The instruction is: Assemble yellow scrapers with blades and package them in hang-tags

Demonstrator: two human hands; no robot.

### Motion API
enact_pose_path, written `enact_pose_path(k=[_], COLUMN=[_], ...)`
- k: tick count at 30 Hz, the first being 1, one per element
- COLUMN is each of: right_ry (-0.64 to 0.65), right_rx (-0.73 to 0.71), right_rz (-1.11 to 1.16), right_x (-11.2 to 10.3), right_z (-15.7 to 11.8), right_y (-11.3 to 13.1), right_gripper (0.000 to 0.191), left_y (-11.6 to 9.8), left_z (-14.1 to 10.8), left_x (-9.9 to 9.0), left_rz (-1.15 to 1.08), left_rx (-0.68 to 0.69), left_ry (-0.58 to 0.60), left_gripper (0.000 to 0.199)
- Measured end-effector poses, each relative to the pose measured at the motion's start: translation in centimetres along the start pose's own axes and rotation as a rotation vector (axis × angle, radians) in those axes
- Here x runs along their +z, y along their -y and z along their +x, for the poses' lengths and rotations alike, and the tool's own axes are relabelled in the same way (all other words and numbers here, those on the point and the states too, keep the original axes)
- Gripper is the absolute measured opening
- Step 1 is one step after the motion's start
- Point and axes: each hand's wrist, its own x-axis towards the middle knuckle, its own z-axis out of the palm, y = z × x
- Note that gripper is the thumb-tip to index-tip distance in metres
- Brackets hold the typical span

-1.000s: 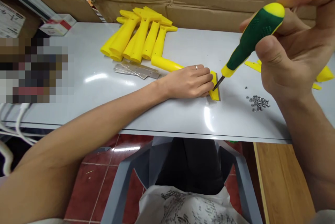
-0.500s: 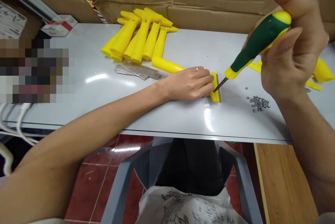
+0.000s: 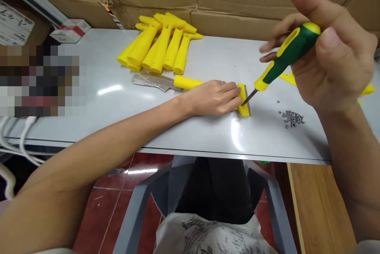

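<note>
Left hand (image 3: 215, 97) grips the yellow scraper (image 3: 188, 82) midway between front and back edges of the tabletop (image 3: 196, 137). Right hand (image 3: 335, 62) loosely holds the screwdriver (image 3: 285, 62), tip on the scraper. Red-and-white carton (image 3: 69, 32), back-left: contents hidden.

One head view faces down across the table (image 3: 219, 60).

The bare left hand (image 3: 215, 97) lies palm down, fingers curled, just left of the tip of the tilted green-and-yellow screwdriver (image 3: 286, 56). The bare right hand (image 3: 335, 52) is loosely around this screwdriver's upper end, one finger extended above it.
</note>
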Motion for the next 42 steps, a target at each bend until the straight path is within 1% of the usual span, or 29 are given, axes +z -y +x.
enact_pose_path(k=[1, 2, 4, 6, 8, 13, 15, 17, 18, 21, 22, 23, 24, 26, 29, 31, 34, 36, 38, 40, 42], right_ry=[0.069, 0.128, 0.184, 0.16, 0.091, -0.099, -0.172, -0.196, -0.165, 0.036, 0.086, 0.107, 0.099, 0.027, -0.081, -0.13, -0.175, -0.151, -0.069, 0.002, 0.004], right_rx=[-0.001, -0.032, -0.113, -0.244, -0.309, -0.316, -0.301, -0.266, -0.24, -0.122, -0.082, -0.052, -0.036, -0.038, -0.066, -0.073, -0.072, -0.07, -0.055, -0.043, -0.027], right_rz=[0.064, 0.103, 0.105, 0.032, -0.04, -0.249, -0.313, -0.273, -0.204, 0.038, 0.074, 0.079, 0.059, 0.0, -0.04, -0.055, -0.08, -0.076, -0.046, -0.01, -0.002], right_x=[-0.2, -0.4, -0.9, -1.2, -0.9, 1.5, 2.3, 2.5, 2.3, 1.3, 1.0, 0.7, 0.5, 0.5, 1.4, 2.1, 2.5, 2.2, 1.6, 1.1, 1.1], right_z=[0.0, 0.1, 0.4, 0.7, 0.7, -0.1, -0.5, -0.7, -0.7, -0.5, -0.5, -0.4, -0.3, -0.3, -0.3, -0.3, -0.3, -0.3, -0.3, -0.3, -0.3], right_y=[0.3, 0.4, 0.1, -0.4, -0.7, -0.2, 0.0, -0.1, -0.2, -0.8, -1.0, -1.2, -1.3, -1.4, -1.3, -1.2, -1.2, -1.2, -1.1, -0.9, -0.8], right_gripper=[0.059, 0.057, 0.052, 0.048, 0.044, 0.029, 0.027, 0.026, 0.028, 0.045, 0.051, 0.056, 0.057, 0.056, 0.053, 0.05, 0.051, 0.054, 0.054, 0.049, 0.044], left_y=[0.0, 0.0, -0.1, -0.1, -0.2, -0.3, -0.4, -0.4, -0.4, -0.2, -0.2, -0.1, -0.1, -0.2, -0.5, -0.7, -0.8, -0.8, -0.7, -0.8, -0.9], left_z=[0.0, 0.0, 0.0, 0.0, 0.1, 0.4, 0.4, 0.3, 0.3, 0.0, 0.0, -0.1, -0.1, 0.0, 0.2, 0.2, 0.1, 0.0, 0.0, 0.0, 0.1], left_x=[0.0, 0.0, 0.1, 0.1, 0.2, 0.1, 0.1, 0.1, 0.2, 0.5, 0.5, 0.5, 0.5, 0.4, 0.1, 0.0, 0.1, 0.1, 0.2, 0.2, 0.1], left_rz=[-0.003, -0.004, 0.003, 0.021, 0.043, 0.081, 0.083, 0.074, 0.065, 0.048, 0.05, 0.056, 0.066, 0.09, 0.113, 0.111, 0.111, 0.112, 0.109, 0.106, 0.107], left_rx=[-0.003, -0.006, -0.008, -0.009, -0.007, -0.014, -0.022, -0.026, -0.028, -0.047, -0.054, -0.061, -0.065, -0.061, -0.06, -0.081, -0.099, -0.099, -0.106, -0.121, -0.138], left_ry=[0.003, 0.008, 0.009, -0.006, -0.009, -0.05, -0.058, -0.074, -0.085, -0.082, -0.067, -0.047, -0.026, 0.009, 0.007, -0.001, 0.035, 0.044, 0.028, 0.025, 0.043], left_gripper=[0.033, 0.033, 0.034, 0.034, 0.033, 0.033, 0.032, 0.031, 0.03, 0.033, 0.035, 0.037, 0.038, 0.036, 0.025, 0.02, 0.021, 0.022, 0.022, 0.022, 0.023])
